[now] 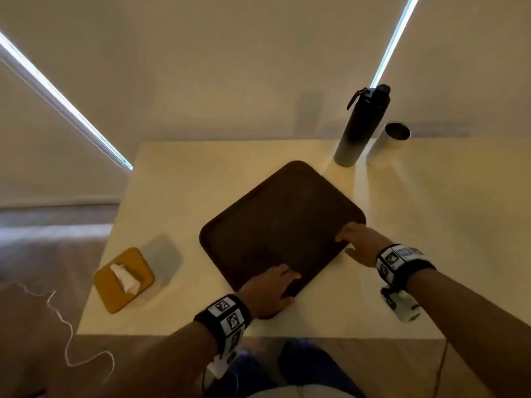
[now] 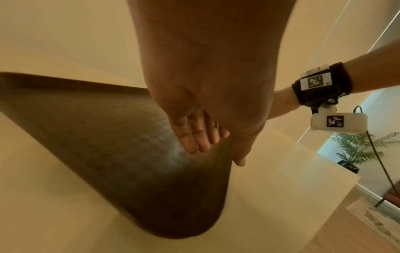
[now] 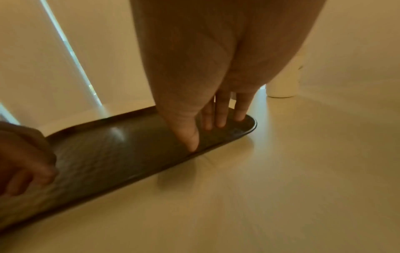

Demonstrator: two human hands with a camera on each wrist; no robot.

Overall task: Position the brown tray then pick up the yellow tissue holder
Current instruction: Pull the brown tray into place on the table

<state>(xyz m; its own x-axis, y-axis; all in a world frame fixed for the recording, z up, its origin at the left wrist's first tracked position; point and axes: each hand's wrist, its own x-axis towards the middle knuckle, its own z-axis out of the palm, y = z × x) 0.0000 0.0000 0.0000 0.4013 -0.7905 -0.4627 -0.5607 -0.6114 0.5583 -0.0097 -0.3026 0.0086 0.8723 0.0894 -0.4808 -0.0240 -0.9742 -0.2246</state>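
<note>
Brown tray (image 1: 280,222): lies flat on the pale bench (image 1: 184,179), turned at a slant, one corner pointing to the upper middle of the head view; nothing lies in it.
Left hand (image 1: 268,294): at the tray's near corner, lower middle of the head view; in the left wrist view its fingers (image 2: 195,137) lie straight on the tray floor and the thumb sits outside the rim, so the rim is lightly pinched.
Right hand (image 1: 359,244): at the tray's right corner; in the right wrist view the fingers (image 3: 220,116) reach straight down inside the tray and the thumb presses at the rim's outer edge, holding the rim between them.
Yellow tissue holder (image 1: 123,280): lower left of the head view, flat on the bench near its left edge, well apart from the tray, untouched; a white tissue (image 1: 125,275) sticks up from its middle.
Open room: bare bench between holder and tray, a strip in front of the tray up to the near edge, and a broad bare stretch to the right.
Dark bottle (image 1: 362,124): upright, upper right, just beyond the tray's far corner.
White cup (image 1: 388,145): beside the bottle, near the far edge; its inside looks dark, contents cannot be told.
</note>
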